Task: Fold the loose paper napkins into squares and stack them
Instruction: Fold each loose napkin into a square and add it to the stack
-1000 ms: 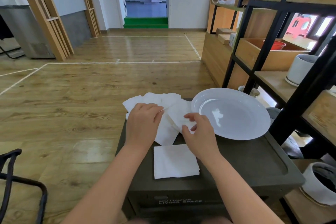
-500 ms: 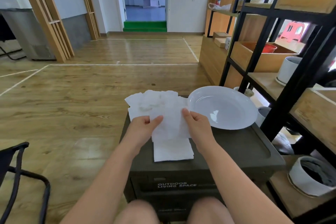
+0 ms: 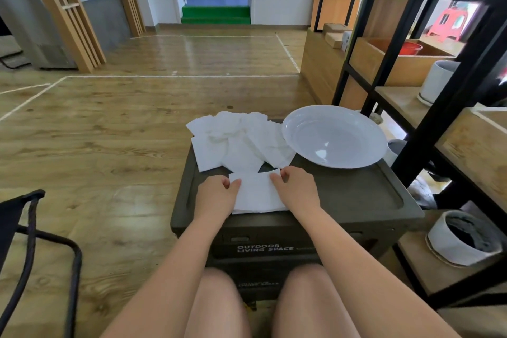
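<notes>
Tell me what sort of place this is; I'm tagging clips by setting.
Probably a staged indoor studio or showroom, not a home: taped lines on bare wood floor, a storage box as table, display shelves with pots.

One head-worn wide-angle view, looking forward and steeply down from close above: the dark storage box (image 3: 343,200) fills the near centre, knees at the bottom edge, wooden floor (image 3: 123,123) stretching ahead to a far doorway.

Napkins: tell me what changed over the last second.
Both hands, left hand and right hand, lifted one napkin off the loose pile and brought it toward the person onto the folded square, pinching its far corners. The plate and crate stayed put.
</notes>
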